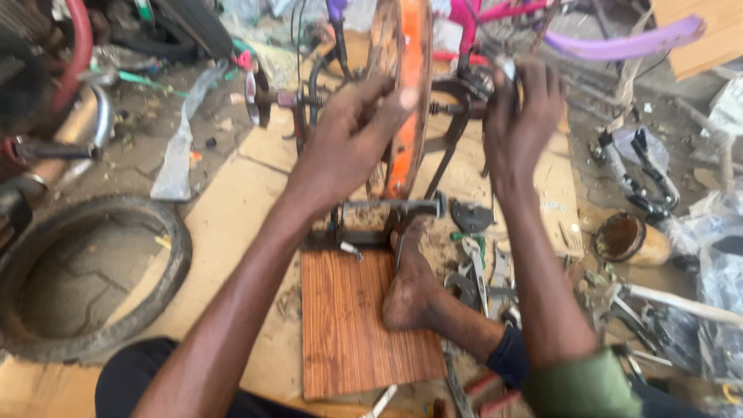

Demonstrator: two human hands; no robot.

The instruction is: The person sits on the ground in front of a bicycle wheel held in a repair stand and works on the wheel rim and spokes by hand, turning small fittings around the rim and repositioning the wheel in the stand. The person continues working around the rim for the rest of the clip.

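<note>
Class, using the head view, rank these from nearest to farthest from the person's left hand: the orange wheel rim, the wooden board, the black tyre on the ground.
1. Orange wheel rim: the left hand rests on it, top centre.
2. Wooden board: below the hand, under the bare foot.
3. Black tyre: far left on the ground.

Both arms stretched forward; left hand fingers curled, right hand raised, fingers closed.

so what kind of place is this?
Most likely an informal bicycle repair spot on the ground: left hand on an orange wheel rim in a stand, a loose tyre, wrenches scattered nearby.
</note>
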